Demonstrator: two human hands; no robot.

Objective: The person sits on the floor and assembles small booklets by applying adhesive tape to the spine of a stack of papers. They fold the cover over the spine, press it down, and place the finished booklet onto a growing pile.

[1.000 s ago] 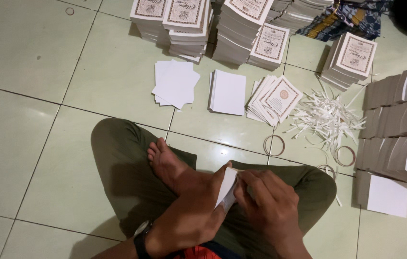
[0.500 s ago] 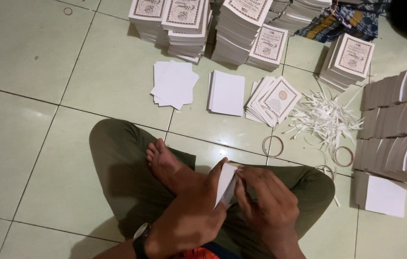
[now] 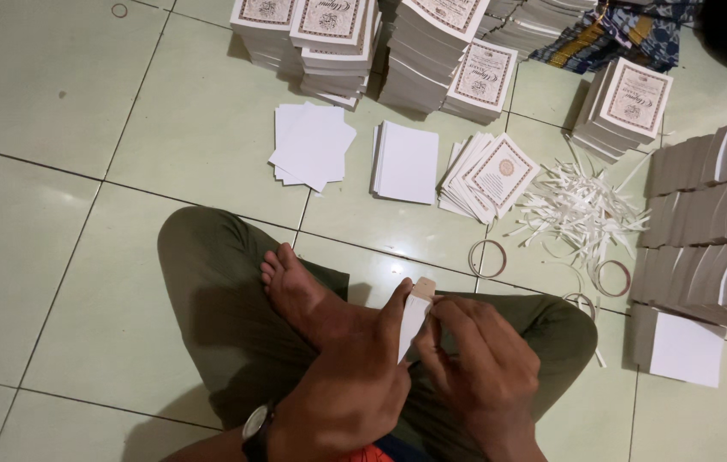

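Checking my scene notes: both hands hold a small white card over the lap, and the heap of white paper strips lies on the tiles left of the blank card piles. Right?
Not quite. The head view shows the paper strips lying right of the blank card piles, not left. Both the left hand and right hand do hold the white card.

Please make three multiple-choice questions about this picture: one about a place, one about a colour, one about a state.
1. Where does the heap of white paper strips lie?
A. on the floor tiles
B. on the person's knee
C. on a chair

2. What colour are the trousers?
A. red
B. olive green
C. white

3. How is the small white card held?
A. flat on the floor
B. by one hand only
C. between both hands

Answers: 1 A, the strips rest on the tiles; 2 B, the cloth is olive green; 3 C, the left hand and the right hand both grip it.
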